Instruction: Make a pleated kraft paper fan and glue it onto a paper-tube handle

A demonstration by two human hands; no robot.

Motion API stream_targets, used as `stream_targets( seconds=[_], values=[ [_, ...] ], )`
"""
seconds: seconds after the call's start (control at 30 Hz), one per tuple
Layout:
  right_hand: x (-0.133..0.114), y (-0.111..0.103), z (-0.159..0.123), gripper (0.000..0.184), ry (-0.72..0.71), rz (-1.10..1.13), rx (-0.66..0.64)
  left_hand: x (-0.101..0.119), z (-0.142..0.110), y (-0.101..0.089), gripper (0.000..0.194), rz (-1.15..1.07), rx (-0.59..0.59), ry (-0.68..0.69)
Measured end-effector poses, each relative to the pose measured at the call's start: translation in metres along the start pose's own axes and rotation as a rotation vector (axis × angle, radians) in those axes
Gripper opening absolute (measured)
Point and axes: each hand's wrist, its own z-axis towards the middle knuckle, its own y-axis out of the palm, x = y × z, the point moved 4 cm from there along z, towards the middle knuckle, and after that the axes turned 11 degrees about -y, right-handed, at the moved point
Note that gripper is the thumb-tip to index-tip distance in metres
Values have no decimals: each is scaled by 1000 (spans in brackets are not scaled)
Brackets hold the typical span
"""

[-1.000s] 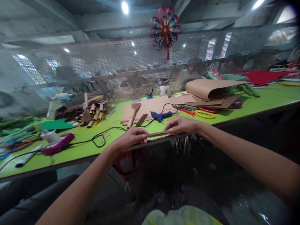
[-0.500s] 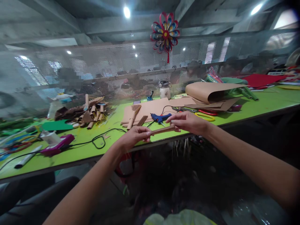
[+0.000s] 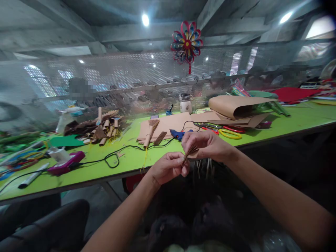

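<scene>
Pinching the narrow end of a small brown pleated paper (image 3: 192,150), the left hand (image 3: 168,167) has its thumb and forefinger pressed together, while the right hand (image 3: 210,146) curls over the fanned end, its fingers grasping the spread folds. The pleated paper is just right of the middle of the frame, a little below centre, raised between the hands near the front edge of the green table (image 3: 97,175).

The likeliest trouble seems to be the folds springing out of order: if the left fingertips ease, the gathered end could open and the fan lose its shape. Too hard a pull from the right might crease or tear the pleats, which look thin. A slip would probably drop the piece into the dark space at the bottom of the frame, because the hands appear to be at or past the table's edge.

Behind the right hand, near the centre of the frame, lies a blue glue gun (image 3: 176,134); whether it is hot cannot be told, but a knuckle straying back could brush it. Left of centre, yellow threads (image 3: 145,159) hang from a paper tube (image 3: 148,138) with a fanned top; a left wrist catching them might drag that tube off the table.
</scene>
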Motion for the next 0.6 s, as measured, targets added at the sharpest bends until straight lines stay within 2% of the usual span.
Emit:
stream_targets(
  seconds=[0.1, 0.2, 0.27, 0.3, 0.37, 0.4, 0.47, 0.53, 0.6],
  values=[
    [5, 6, -1, 11, 22, 89, -10, -7, 5, 9, 33, -6, -35, -25],
    [10, 2, 0, 11, 52, -4, 18, -2, 4, 5, 34, 105, -8, -39],
    [13, -9, 3, 12, 61, -186, 20, 15, -1, -16, 35, 264, 153, -8],
    [16, -15, 6, 12, 67, -307, -6, 26, -5, -31, 36, 368, 293, 16],
    [27, -27, 15, 12, 111, -602, -141, 52, -11, -61, 40, 659, 568, 113],
    [35, -32, 19, 12, 153, -756, -247, 62, -12, -72, 43, 858, 659, 149],
    [56, -37, 27, 10, 232, -927, -451, 70, -5, -87, 43, 975, 672, 149],
    [75, -38, 33, 9, 268, -953, -561, 64, 5, -91, 36, 1079, 600, 123],
    [90, -35, 35, 9, 277, -944, -624, 51, 14, -87, 28, 1172, 497, 103]
  ],
)
